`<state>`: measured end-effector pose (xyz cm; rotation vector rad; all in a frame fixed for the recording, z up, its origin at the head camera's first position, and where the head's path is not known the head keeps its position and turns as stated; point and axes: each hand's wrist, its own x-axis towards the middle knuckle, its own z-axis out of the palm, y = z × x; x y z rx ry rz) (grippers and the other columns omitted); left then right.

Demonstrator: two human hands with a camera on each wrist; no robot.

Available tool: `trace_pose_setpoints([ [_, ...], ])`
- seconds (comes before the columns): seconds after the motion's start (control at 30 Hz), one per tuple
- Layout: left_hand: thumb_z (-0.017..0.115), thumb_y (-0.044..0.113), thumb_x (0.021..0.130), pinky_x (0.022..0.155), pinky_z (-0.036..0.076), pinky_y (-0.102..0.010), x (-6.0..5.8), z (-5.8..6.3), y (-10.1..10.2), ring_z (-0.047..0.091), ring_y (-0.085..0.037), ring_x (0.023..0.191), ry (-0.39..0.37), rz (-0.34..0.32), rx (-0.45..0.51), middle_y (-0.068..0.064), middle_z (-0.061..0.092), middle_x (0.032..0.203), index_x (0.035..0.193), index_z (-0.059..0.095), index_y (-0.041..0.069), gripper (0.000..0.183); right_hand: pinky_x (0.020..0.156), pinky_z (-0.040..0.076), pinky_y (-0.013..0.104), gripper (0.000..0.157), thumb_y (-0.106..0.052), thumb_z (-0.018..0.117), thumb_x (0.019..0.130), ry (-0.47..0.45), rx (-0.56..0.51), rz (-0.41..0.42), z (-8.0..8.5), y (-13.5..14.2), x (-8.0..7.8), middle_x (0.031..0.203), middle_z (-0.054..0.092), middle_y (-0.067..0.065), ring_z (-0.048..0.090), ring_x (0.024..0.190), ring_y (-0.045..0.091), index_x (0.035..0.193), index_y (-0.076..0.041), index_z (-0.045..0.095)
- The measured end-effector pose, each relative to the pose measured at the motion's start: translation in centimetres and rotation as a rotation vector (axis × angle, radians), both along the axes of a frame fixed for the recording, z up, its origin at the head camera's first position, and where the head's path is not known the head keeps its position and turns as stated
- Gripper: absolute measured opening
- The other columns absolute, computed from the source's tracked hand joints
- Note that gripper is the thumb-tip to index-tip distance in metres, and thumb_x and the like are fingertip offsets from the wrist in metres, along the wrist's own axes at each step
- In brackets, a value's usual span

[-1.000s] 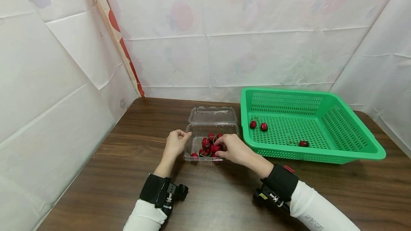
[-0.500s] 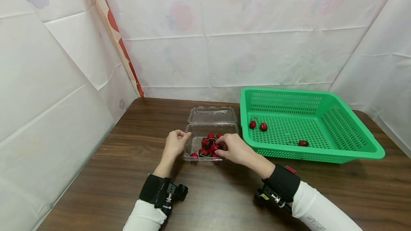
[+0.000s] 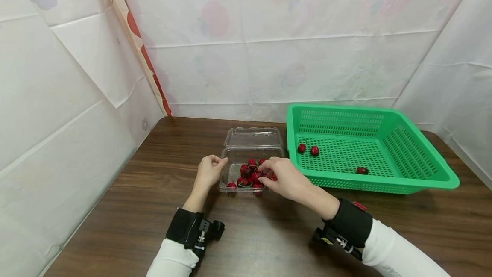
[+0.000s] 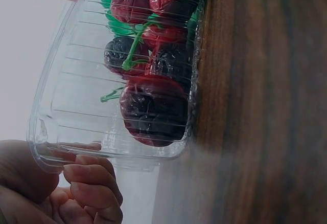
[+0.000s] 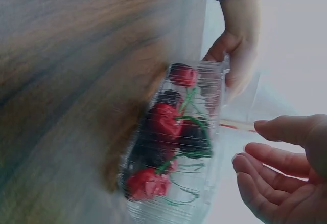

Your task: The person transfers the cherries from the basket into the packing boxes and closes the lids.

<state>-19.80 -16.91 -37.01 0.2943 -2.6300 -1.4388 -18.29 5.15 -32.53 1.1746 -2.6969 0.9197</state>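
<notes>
A clear plastic clamshell box (image 3: 230, 169) lies on the table with its lid (image 3: 253, 137) folded back. Red and dark red cherries (image 3: 246, 170) with green stems fill much of its near and right parts. My left hand (image 3: 209, 172) pinches the box's left rim between thumb and fingers; the left wrist view shows its curled fingers (image 4: 94, 185) at the corner. Over the box's right side hovers my right hand (image 3: 286, 178). In the right wrist view its thumb and fingers (image 5: 271, 155) are parted, with nothing between them, just above the rim.
To the right stands a green perforated basket (image 3: 346, 108), close beside the box. Two cherries (image 3: 314, 151) lie at its left side and another cherry (image 3: 362, 170) near its front wall. White patterned sheets (image 3: 215, 76) hang behind and along both sides of the brown table (image 3: 153, 208).
My right hand's fingers have spread apart and come off the cherries, and its wrist has shifted a little right and down. My left hand keeps its hold on the box.
</notes>
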Motion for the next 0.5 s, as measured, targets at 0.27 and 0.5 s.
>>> trace_pose_setpoints([
  [0.27, 0.056, 0.019, 0.087, 0.043, 0.031, -0.023, 0.1, 0.1, 0.0, 0.037, -0.008, 0.042, -0.008, -0.005, 0.013, 0.002, 0.041, 0.048, 0.077, 0.054, -0.002, 0.024, 0.060, 0.047, 0.022, 0.009, -0.008, 0.065, 0.079, 0.079, -0.053, 0.000, 1.6, 1.2, 0.6, 0.082, 0.060, 0.000, 0.054, 0.067, 0.006, 0.087, -0.005, 0.064],
  [0.5, 0.056, 0.019, 0.087, 0.043, 0.031, -0.022, 0.1, 0.2, 0.1, 0.036, -0.008, 0.042, -0.007, 0.001, 0.010, 0.003, 0.041, 0.048, 0.077, 0.054, -0.002, 0.024, 0.060, 0.046, 0.020, 0.008, -0.007, 0.065, 0.079, 0.136, -0.055, -0.030, 2.5, 2.9, 0.7, 0.081, 0.059, -0.002, 0.054, 0.067, 0.005, 0.087, -0.006, 0.063],
])
